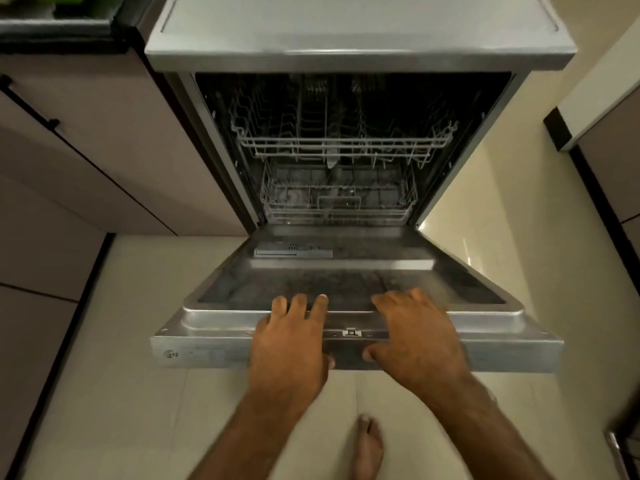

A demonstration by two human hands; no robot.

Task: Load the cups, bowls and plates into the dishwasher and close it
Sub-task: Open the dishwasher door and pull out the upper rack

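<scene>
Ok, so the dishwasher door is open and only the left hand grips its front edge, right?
Not quite: both hands grip it. The head view shows the left hand and the right hand each on the front edge of the door, which is open.

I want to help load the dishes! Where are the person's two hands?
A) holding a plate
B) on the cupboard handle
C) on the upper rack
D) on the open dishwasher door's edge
D: the left hand and the right hand both grip the front edge of the lowered dishwasher door.
</scene>
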